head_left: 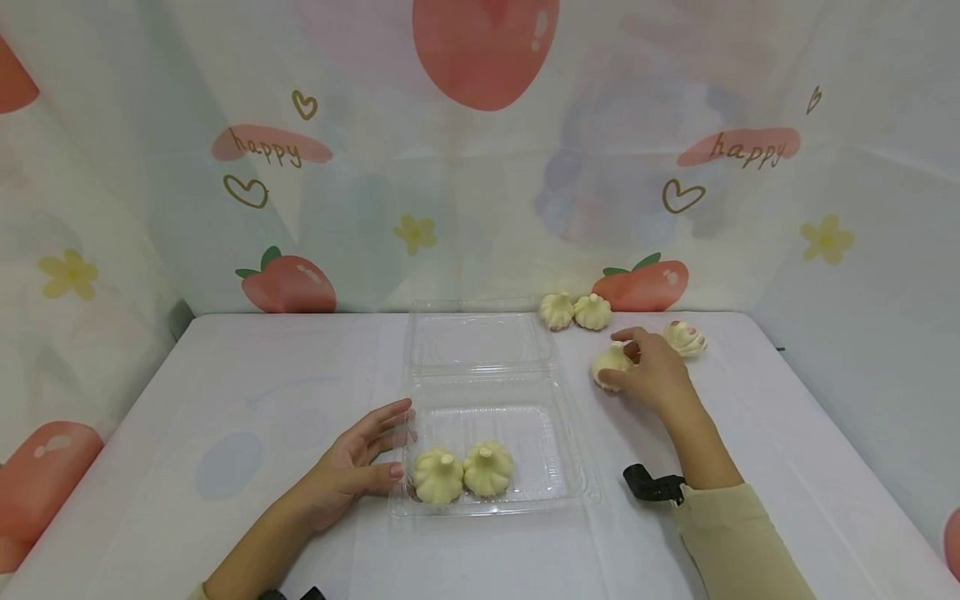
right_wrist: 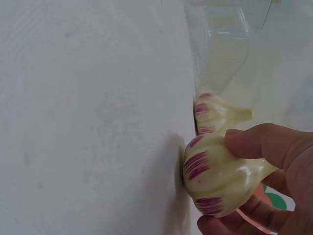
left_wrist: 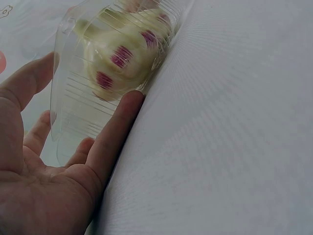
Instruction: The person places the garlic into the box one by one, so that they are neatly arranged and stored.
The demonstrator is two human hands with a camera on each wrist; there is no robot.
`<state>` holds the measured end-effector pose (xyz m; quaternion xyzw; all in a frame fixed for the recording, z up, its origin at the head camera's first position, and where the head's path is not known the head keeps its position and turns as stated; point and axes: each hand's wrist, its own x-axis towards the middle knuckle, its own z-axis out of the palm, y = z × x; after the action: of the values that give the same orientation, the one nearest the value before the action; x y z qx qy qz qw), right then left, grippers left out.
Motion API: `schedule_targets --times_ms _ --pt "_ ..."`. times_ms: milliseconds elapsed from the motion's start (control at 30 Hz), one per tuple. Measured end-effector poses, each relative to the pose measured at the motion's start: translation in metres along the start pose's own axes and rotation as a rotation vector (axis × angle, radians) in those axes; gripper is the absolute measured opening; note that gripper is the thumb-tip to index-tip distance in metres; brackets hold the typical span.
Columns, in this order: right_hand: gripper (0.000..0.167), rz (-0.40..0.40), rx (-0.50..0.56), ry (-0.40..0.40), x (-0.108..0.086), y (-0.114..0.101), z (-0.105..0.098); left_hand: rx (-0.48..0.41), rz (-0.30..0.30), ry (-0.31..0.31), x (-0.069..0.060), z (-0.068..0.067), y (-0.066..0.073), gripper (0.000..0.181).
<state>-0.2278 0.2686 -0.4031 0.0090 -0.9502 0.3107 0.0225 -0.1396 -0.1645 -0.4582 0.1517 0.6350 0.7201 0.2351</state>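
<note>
A clear plastic clamshell box [head_left: 536, 442] lies with its lid folded back, and two garlic bulbs [head_left: 438, 476] sit side by side at its near left. Against the box's left side, my left hand [head_left: 352, 462] rests with fingers extended; the left wrist view shows its fingertips touching the clear wall, a purple-streaked bulb [left_wrist: 122, 51] behind it. My right hand [head_left: 654, 371] grips another garlic bulb [head_left: 609, 367] between thumb and fingers, right of the box. In the right wrist view, this bulb [right_wrist: 215, 171] is at the table surface, its stem end toward the palm.
Two more garlic bulbs [head_left: 573, 311] stand together at the table's back edge, right of the lid [head_left: 480, 340]. Another bulb [head_left: 685, 339] lies on its side beyond the right hand. A patterned cloth backdrop [head_left: 465, 208] rises behind the white table [head_left: 285, 383].
</note>
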Motion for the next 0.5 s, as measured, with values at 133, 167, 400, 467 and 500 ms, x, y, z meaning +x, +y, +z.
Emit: schedule_targets --times_ms 133,167,400,467,500 --pt "0.046 -0.011 -0.017 -0.041 0.000 -0.001 0.001 0.001 -0.001 -0.001 0.000 0.000 0.000 0.081" --pt "0.045 -0.007 -0.010 -0.045 -0.001 -0.001 0.001 0.000 0.000 -0.002 0.000 0.000 0.000 0.081" --pt "0.044 -0.008 0.010 -0.041 -0.005 -0.008 -0.001 -0.006 0.003 -0.005 0.000 0.000 0.000 0.080" --pt "0.044 -0.023 0.017 -0.031 -0.006 -0.011 -0.002 -0.004 0.005 -0.007 -0.001 0.000 0.000 0.080" --pt "0.044 -0.030 0.020 -0.026 -0.007 -0.013 -0.002 -0.004 0.004 -0.006 -0.001 0.000 0.000 0.080"
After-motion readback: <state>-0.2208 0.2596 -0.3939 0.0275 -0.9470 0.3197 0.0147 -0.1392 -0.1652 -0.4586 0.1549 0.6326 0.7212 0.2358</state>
